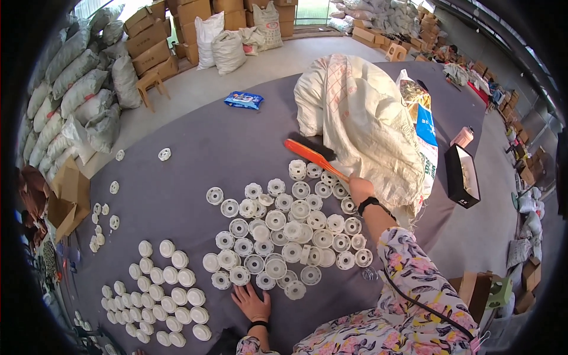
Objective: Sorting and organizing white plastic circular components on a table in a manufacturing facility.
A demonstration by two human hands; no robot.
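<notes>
My right hand (360,189) is closed round the handle of an orange brush (316,157). The brush reaches up and left over the table, its dark bristles facing the large white woven sack (370,118). Just below and left of it spreads a big cluster of round white plastic parts (276,220) with open centres, some lying on top of others. At the near edge of that cluster my left hand (252,303) rests on the cloth with its fingers spread, holding nothing. Further left lie several smooth white round caps (168,275) in a loose group.
Grey cloth covers the table (195,142). A blue packet (244,100) lies near its far edge. On the right are a black box (462,176) and a pink bottle (463,136). Loose white pieces (114,187) lie far left. Filled sacks (77,77) and cartons (148,44) line the walls.
</notes>
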